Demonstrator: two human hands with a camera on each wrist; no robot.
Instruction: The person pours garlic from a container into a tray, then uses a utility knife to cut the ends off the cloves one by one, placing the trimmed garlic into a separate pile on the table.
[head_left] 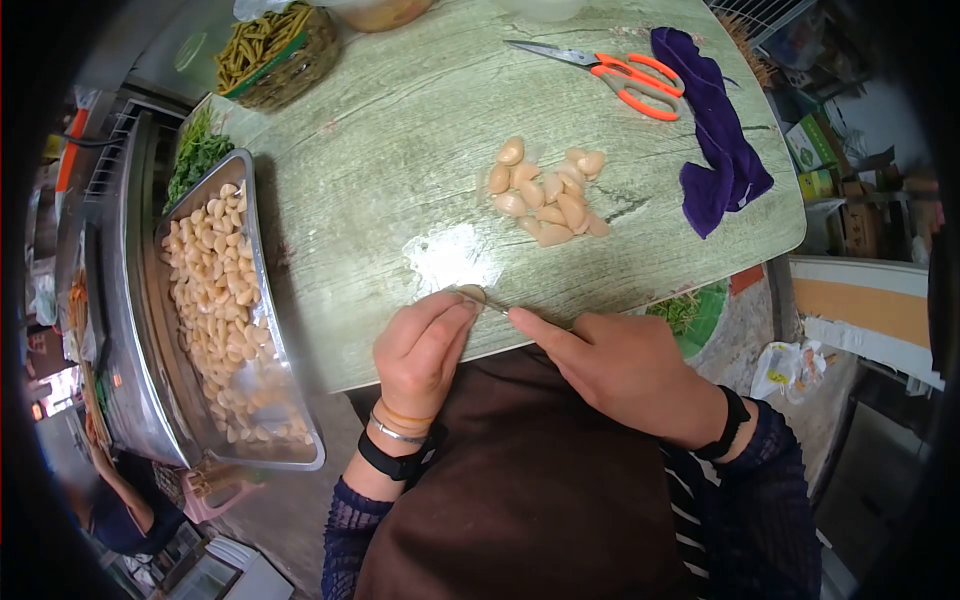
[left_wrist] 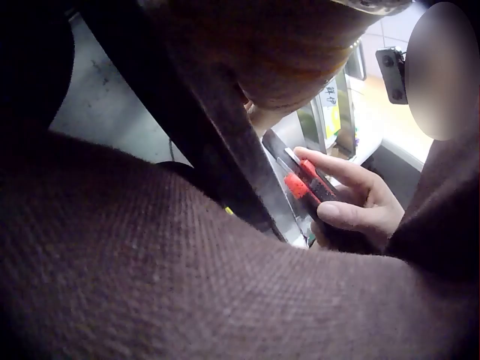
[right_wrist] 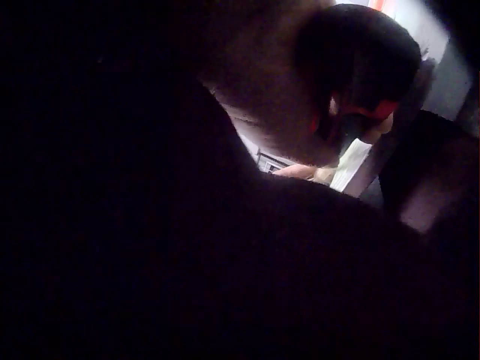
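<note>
At the near edge of the table (head_left: 340,180), my left hand (head_left: 425,340) pinches a pale oval, clove-shaped piece (head_left: 473,293) between its fingertips. My right hand (head_left: 630,370) grips a small knife (head_left: 497,305), its index finger stretched along it and its thin blade right at the piece. In the left wrist view the knife's red and black handle (left_wrist: 296,186) shows in the fingers of the right hand. Beyond the hands lies a loose pile of similar pale pieces (head_left: 550,195). The right wrist view is mostly dark.
A metal tray (head_left: 262,290) full of pale pieces stands at the left. Orange-handled scissors (head_left: 625,78) and a purple cloth (head_left: 715,140) lie at the far right. Back left are a container of green strips (head_left: 275,60) and leafy greens (head_left: 200,155). A green basin (head_left: 700,318) sits below the edge.
</note>
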